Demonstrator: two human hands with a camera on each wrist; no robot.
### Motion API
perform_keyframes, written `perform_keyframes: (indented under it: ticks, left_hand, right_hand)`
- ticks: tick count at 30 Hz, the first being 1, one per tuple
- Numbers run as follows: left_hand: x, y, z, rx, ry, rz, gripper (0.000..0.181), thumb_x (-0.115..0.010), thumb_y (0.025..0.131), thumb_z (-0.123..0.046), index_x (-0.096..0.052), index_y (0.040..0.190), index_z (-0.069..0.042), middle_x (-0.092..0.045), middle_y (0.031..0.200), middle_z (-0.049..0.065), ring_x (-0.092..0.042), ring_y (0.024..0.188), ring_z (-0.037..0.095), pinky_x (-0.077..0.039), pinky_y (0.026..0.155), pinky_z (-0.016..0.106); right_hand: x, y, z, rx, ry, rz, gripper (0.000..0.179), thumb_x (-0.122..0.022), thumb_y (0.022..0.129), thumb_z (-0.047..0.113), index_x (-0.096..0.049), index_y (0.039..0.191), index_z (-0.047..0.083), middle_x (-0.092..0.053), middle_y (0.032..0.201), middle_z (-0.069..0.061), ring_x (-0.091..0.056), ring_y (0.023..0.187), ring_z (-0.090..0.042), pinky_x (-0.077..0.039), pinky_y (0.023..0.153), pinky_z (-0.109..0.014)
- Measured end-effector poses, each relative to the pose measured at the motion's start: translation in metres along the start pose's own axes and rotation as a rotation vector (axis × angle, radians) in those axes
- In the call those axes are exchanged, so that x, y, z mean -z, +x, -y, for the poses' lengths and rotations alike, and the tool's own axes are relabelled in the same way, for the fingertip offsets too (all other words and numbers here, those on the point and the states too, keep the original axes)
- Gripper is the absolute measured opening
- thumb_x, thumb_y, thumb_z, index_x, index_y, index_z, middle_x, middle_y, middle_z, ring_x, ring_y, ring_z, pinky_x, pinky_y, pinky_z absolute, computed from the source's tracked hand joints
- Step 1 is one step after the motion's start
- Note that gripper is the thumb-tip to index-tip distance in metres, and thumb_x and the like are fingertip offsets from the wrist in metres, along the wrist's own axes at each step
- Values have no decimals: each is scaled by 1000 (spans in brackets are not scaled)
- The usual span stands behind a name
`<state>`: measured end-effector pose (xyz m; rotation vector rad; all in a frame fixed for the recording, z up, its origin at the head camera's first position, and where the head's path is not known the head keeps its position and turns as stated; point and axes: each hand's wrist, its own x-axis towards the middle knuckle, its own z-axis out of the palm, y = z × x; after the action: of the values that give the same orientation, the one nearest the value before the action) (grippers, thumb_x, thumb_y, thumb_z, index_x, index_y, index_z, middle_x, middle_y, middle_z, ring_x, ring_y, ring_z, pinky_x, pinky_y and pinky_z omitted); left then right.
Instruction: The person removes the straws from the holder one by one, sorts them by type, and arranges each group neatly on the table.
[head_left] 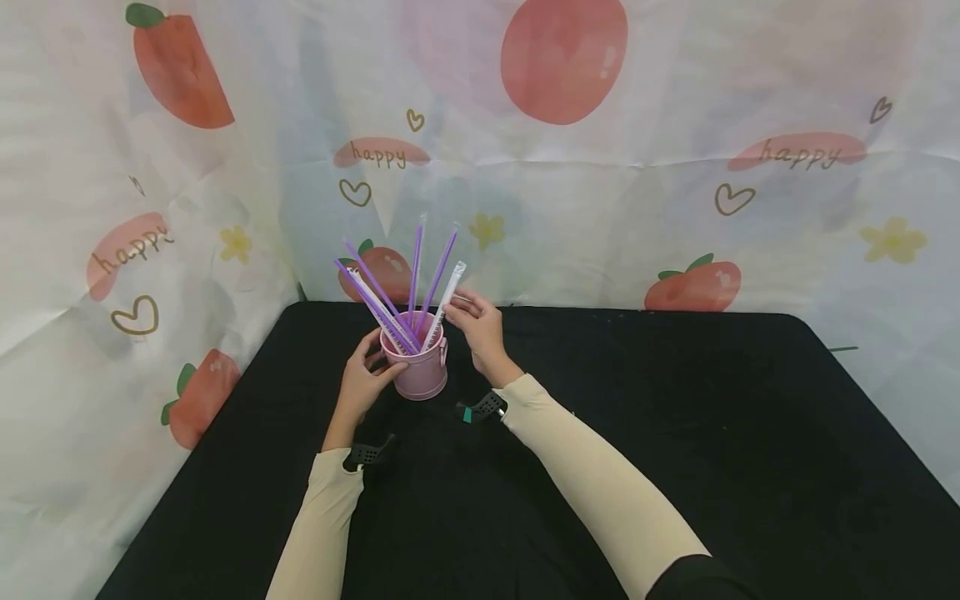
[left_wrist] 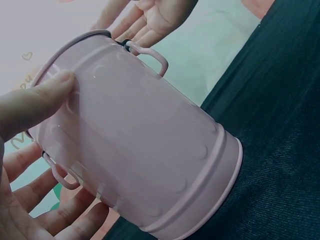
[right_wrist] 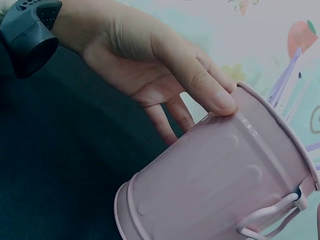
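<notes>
A pink metal bucket (head_left: 422, 377) with small side handles stands on the black-covered table. Several purple straws (head_left: 442, 262) lean out of it, along with a straw in a white wrapper (head_left: 452, 286) on the right side. My left hand (head_left: 360, 379) holds the bucket from the left, its thumb on the near wall below the rim, as the right wrist view also shows (right_wrist: 145, 60). At the rim's right side, the fingertips of my right hand (head_left: 483, 327) pinch the white-wrapped straw. The left wrist view shows the right hand behind the rim; the straws are hidden there.
Black cloth covers the table (head_left: 675, 417). A pale printed curtain (head_left: 570, 217) rises right behind the table's far edge and along its left side. Dark wrist cameras (head_left: 371, 452) sit on both wrists over light sleeves.
</notes>
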<state>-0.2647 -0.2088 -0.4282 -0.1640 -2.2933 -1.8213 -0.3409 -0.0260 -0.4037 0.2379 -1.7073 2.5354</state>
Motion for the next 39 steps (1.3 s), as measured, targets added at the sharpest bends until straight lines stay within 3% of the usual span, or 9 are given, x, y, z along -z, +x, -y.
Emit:
perform_keyframes:
  ticks: [6, 13, 18, 22, 28, 39]
  left_hand:
    - [0, 8, 19, -28, 15, -23, 70, -71, 82, -8, -37, 142, -6, -38, 146, 17, -43, 129, 41, -40, 104, 53]
    - [-1, 3, 0, -13, 1, 3, 70, -70, 82, -4, -34, 142, -1, -36, 146, 22, -41, 130, 45, -37, 105, 56]
    - [-2, -2, -11, -9, 22, 9, 69, -69, 83, -4, -34, 142, 1, -36, 146, 23, -41, 130, 45, -38, 105, 56]
    - [-2, -2, -12, -9, 30, 7, 69, -69, 83, -4, -33, 142, 1, -36, 146, 24, -41, 130, 45, -37, 105, 56]
    - [-2, -2, -11, -10, 21, 6, 69, -69, 83, -4, -34, 141, 1, -36, 146, 24, -41, 129, 45, -37, 105, 56]
    - [-1, -3, -8, -3, 12, 3, 69, -69, 82, -3, -34, 142, 1, -36, 146, 23, -42, 129, 45, -39, 104, 55]
  right_hand:
    - [-1, 1, 1, -67, -46, 6, 37, -65, 84, -2, -58, 120, -8, -61, 119, -29, -66, 81, -3, -55, 88, -28]
    - [-4, 0, 0, -100, -64, 7, 38, -68, 83, 2, -60, 119, -6, -62, 117, -27, -66, 84, -3, -55, 86, -24]
    - [-6, -2, -3, -101, -63, -4, 35, -68, 83, 2, -62, 117, -6, -64, 114, -25, -68, 96, -12, -55, 85, -25]
    - [-7, -3, -4, -86, -49, -10, 33, -66, 84, 1, -62, 116, -7, -63, 113, -25, -67, 101, -17, -55, 82, -22]
    - [-7, -3, -4, -69, -42, -3, 31, -64, 86, 1, -63, 115, -8, -63, 112, -26, -69, 92, -10, -55, 77, -17]
    - [-9, -5, 4, -57, -25, 21, 31, -62, 88, 4, -61, 115, -11, -62, 110, -28, -71, 86, -11, -55, 86, -30]
